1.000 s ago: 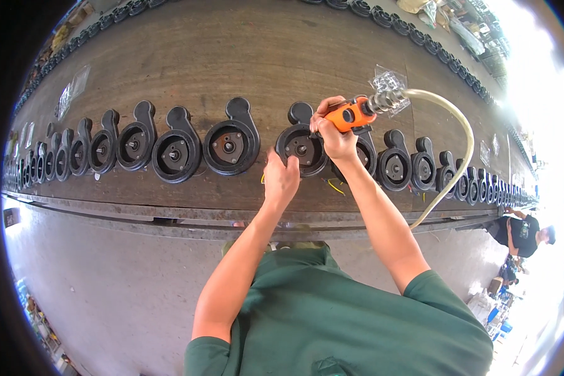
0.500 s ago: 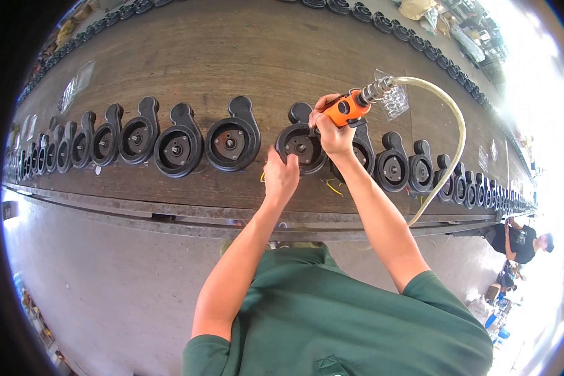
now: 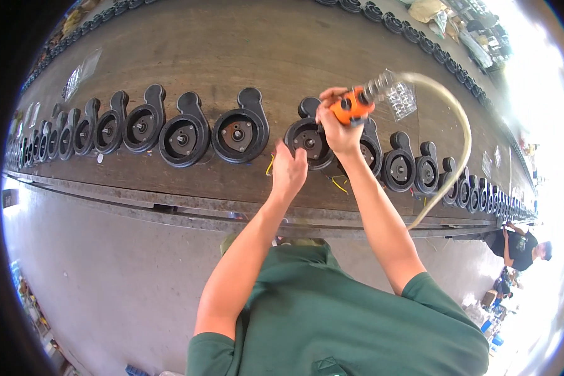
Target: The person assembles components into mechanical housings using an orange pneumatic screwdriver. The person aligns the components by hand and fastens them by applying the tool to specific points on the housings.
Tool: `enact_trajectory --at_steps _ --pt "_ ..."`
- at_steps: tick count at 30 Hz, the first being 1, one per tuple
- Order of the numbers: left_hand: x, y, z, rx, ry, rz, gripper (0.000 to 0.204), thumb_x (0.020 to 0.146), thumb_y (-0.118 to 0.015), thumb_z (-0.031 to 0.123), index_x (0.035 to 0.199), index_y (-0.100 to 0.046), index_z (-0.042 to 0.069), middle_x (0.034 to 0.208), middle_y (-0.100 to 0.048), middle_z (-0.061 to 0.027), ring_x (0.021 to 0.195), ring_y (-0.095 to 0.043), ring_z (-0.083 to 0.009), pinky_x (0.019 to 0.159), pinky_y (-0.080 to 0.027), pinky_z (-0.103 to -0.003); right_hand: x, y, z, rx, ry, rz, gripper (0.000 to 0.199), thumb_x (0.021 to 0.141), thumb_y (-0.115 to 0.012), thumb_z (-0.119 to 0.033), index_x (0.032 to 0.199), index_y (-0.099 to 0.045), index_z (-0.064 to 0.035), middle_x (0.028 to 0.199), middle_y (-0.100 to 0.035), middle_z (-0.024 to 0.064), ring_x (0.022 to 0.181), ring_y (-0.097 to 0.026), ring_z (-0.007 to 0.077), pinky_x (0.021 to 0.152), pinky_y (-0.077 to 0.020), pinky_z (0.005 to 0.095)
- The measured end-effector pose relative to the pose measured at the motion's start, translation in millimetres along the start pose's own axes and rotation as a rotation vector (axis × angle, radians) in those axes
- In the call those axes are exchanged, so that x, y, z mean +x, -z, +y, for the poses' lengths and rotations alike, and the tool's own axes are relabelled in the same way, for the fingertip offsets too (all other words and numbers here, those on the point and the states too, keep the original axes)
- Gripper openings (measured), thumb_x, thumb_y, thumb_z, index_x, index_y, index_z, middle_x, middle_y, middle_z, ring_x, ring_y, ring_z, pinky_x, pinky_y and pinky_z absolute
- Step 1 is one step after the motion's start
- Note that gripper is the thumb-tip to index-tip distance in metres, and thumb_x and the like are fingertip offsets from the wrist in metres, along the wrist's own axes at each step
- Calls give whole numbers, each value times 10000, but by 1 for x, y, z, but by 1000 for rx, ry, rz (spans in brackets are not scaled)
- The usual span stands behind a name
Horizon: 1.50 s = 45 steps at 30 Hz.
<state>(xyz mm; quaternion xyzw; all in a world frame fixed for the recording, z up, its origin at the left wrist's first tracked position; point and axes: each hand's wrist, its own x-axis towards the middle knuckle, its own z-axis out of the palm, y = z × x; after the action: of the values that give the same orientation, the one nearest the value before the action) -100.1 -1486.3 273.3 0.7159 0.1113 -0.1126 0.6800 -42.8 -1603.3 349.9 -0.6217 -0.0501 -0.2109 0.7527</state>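
Observation:
My right hand (image 3: 341, 125) is wrapped round an orange air tool (image 3: 352, 108). A metal coupling and a clear hose (image 3: 462, 128) run from its far end. The tool's working tip is hidden behind my hand, above the right side of a round black housing (image 3: 308, 139). My left hand (image 3: 289, 170) grips this housing's near left rim, fingers outside and thumb on the inner side. The housing has a dark recessed plate with a small shaft in its middle and a rounded arm pointing away from me. Yellow wires (image 3: 339, 184) stick out beneath it.
Similar black housings (image 3: 239, 134) stand in a long row to both sides on the brown workbench (image 3: 188, 53). Another row (image 3: 391, 24) lines the far side. A clear bag of small parts (image 3: 401, 100) lies beyond the tool. A person (image 3: 521, 246) stands at the far right.
The view has shifted slightly, so the row sits a little further right. Both hands keep their places at the same housing, with the orange air tool still in my right.

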Motion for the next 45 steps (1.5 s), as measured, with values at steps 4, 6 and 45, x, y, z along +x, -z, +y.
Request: enact_trajectory --at_steps 4,6,45 --pt "1 1 5 -26 24 -17 372 902 -547 129 1183 -452 -95 1065 -642 -341 1003 -632 -497 899 -495 -488 3 -10 -19 -8 -60 -62 242 806 -587 52 1042 -537 22 780 -633 52 672 -616 120 627 -517 276" --pt "3 3 10 -15 20 -38 386 904 -537 131 1196 -423 -94 1041 -640 -358 995 -636 -499 895 -496 -491 -3 -20 -22 149 -76 -64 229 821 -560 55 1045 -526 30 743 -611 49 623 -595 134 599 -511 283" --pt "5 5 6 45 37 -46 434 893 -558 185 1219 -415 -62 1028 -626 -357 989 -612 -527 874 -487 -522 -16 -23 3 114 -125 -127 220 811 -633 53 1015 -562 8 815 -612 48 702 -621 106 607 -515 251"
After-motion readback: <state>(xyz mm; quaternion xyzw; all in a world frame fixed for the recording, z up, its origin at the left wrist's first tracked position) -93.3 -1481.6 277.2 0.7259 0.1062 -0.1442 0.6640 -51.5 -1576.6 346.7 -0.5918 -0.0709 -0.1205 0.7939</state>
